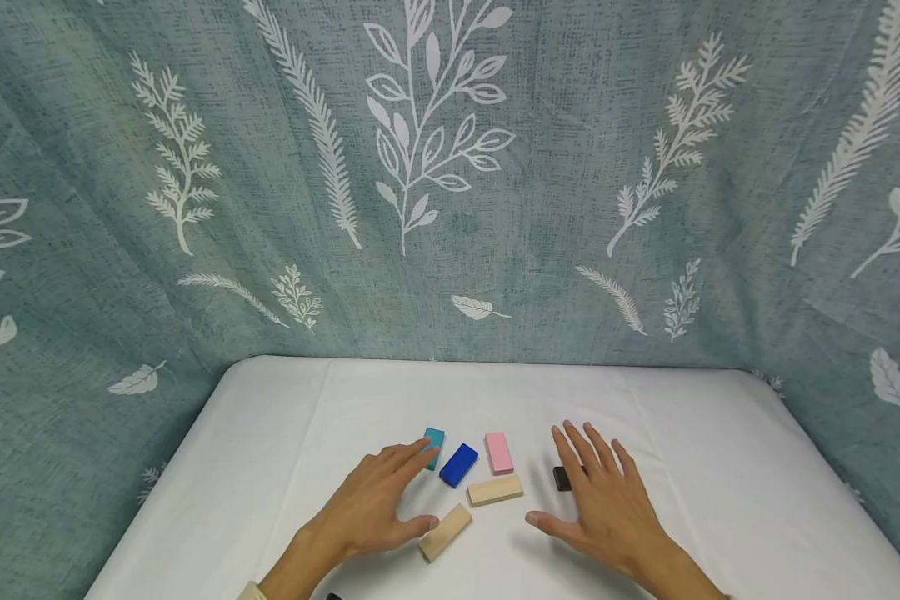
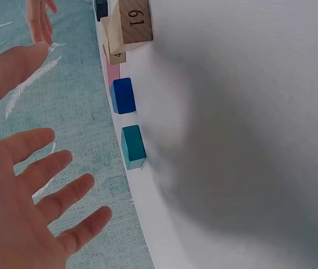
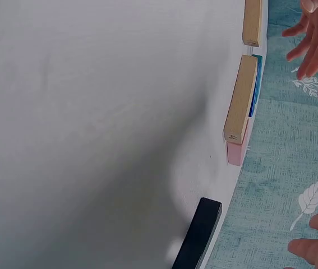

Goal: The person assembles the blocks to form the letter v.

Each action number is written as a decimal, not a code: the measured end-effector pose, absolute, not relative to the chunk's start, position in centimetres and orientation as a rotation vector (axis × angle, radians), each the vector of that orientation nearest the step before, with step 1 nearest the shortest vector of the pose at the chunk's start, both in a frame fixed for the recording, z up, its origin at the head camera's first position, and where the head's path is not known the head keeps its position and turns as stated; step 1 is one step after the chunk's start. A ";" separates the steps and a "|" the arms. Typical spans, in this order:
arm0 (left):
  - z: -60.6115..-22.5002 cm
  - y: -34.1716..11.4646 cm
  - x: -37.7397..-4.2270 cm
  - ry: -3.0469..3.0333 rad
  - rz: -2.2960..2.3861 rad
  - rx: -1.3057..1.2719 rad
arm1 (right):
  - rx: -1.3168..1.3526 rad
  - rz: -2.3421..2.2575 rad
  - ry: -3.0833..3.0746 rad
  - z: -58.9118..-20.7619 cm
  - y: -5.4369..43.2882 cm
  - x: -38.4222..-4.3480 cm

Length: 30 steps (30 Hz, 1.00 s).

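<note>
My left hand (image 1: 378, 500) is held above the table with its fingers spread and nothing in its grasp. Near its fingertips lies a teal block (image 1: 436, 448), partly covered in the head view. By its thumb is a plain wooden block (image 1: 446, 533), whose end shows the number 61 in the left wrist view. A blue block (image 1: 459, 465), a pink block (image 1: 498, 453) and a second wooden block (image 1: 495, 491) lie between the hands. My right hand (image 1: 607, 508), fingers also spread, holds nothing and partly hides a black block (image 1: 562, 478), seen better in the right wrist view.
A white cloth covers the table (image 1: 270, 442). Behind and beside it hangs a grey-green curtain (image 1: 540, 217) with white leaf prints. A small dark thing (image 1: 333, 596), too cut off to identify, shows at the bottom edge of the head view.
</note>
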<state>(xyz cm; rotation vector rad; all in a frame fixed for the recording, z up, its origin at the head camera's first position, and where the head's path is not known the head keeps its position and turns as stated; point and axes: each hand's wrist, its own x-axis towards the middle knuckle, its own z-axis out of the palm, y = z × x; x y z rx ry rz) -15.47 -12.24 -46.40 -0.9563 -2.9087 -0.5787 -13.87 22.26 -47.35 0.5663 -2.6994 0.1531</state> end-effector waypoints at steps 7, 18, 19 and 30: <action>-46.7 -12.1 -15.4 -2.926 -0.573 -0.957 | 0.556 0.148 -2.720 -47.5 21.9 -13.9; -47.2 -12.0 -15.2 -2.935 -0.565 -0.967 | 0.543 0.156 -2.759 -47.9 21.5 -13.8; -47.2 -12.0 -15.2 -2.935 -0.567 -0.970 | 0.543 0.158 -2.759 -47.9 21.4 -13.8; -47.3 -12.0 -15.1 -2.926 -0.570 -0.954 | 0.539 0.143 -2.774 -48.1 21.0 -13.9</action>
